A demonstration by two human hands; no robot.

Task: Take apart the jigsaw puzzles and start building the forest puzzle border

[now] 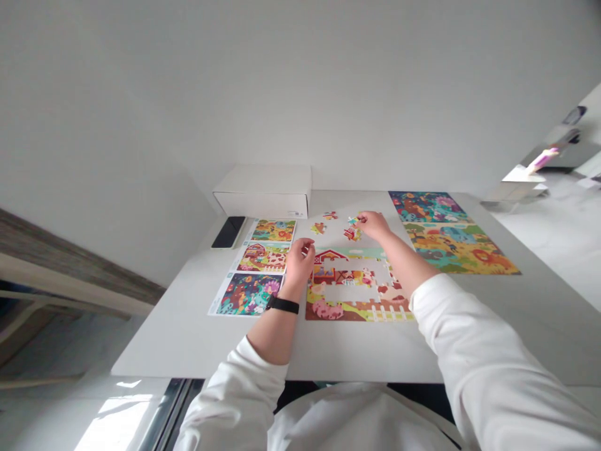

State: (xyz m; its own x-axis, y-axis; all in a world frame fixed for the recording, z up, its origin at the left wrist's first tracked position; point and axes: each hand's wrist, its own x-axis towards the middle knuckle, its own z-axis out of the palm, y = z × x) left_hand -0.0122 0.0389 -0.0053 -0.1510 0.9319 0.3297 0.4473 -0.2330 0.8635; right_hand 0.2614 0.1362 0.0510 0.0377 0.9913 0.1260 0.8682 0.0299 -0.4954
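My right hand (374,225) is at the back of the table, its fingertips closed on a small puzzle piece (352,220) with light blue and yellow on it. Just below lies a red and yellow puzzle piece (351,234). My left hand (299,260) hovers by the upper left corner of a partly assembled farm puzzle (328,309), fingers loosely curled, with a gap between thumb and forefinger and nothing visible in it. The puzzle has a joined border, a strip of pieces inside, and bare gaps. Loose pieces, one greenish (318,228) and one red-striped (330,215), lie behind it.
Left of the puzzle lies a reference sheet (237,263) with three pictures. A black phone (228,232) is beside it, near a white box (263,191) against the wall. Two completed puzzles, a dark one (429,207) and a yellow one (460,247), lie at right.
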